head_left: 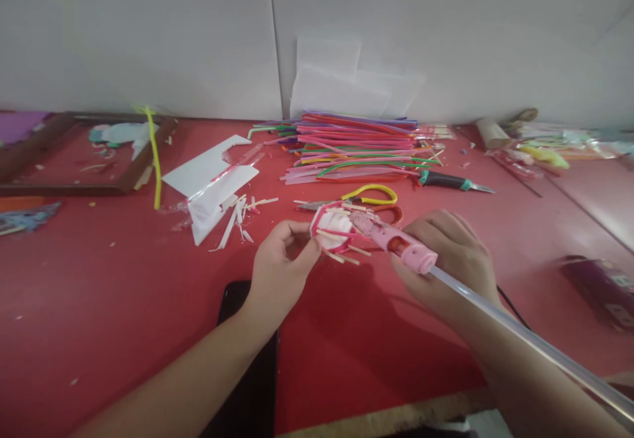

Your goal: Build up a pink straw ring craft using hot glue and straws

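My left hand (280, 263) pinches the edge of a small round pink-and-white craft piece (333, 228) with thin wooden sticks poking out of it. My right hand (453, 256) is closed round a pink hot glue gun (396, 243), whose nozzle points at the craft piece. A clear glue stick (520, 335) runs out of the gun's back over my right forearm. Both hands hover just above the red table (123, 292).
A pile of coloured straws (356, 147) lies behind the hands, with yellow-and-red-handled scissors (369, 197) and a teal-trimmed utility knife (453, 182) near it. White paper sheets (212, 177), a wooden frame (74, 154), a black phone (250, 365) and a dark box (601, 289) are around.
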`<state>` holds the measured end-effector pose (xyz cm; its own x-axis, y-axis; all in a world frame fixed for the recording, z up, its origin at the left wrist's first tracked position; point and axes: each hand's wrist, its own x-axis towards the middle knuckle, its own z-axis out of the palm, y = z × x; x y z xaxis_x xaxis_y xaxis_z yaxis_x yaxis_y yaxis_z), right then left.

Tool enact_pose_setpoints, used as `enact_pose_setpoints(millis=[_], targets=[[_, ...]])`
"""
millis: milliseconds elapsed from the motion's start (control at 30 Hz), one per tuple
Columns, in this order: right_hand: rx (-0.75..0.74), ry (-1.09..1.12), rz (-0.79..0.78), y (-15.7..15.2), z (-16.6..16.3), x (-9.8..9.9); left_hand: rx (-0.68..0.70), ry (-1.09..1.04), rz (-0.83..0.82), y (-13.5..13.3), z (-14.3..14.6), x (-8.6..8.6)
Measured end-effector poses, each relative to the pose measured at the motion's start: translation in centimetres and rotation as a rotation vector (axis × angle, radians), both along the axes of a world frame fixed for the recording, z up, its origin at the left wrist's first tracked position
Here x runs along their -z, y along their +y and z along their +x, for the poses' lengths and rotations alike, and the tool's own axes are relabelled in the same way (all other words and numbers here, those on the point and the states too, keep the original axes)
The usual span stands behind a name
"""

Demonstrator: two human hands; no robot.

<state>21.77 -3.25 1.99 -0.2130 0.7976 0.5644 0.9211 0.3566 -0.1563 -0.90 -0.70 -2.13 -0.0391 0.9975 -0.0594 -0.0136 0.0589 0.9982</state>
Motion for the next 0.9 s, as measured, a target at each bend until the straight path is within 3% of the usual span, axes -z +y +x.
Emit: enact_pose_setpoints(millis=[633, 900], targets=[[0.039, -0.052, -0.010, -0.9, -0.6, -0.3, -0.027, 0.008, -0.010, -0.2, 0.1, -0.8], [-0.016, 0.015, -0.005, -1.3, -1.4, -0.8, -0.044, 0.046, -0.004, 0.0, -0.1, -0.4]])
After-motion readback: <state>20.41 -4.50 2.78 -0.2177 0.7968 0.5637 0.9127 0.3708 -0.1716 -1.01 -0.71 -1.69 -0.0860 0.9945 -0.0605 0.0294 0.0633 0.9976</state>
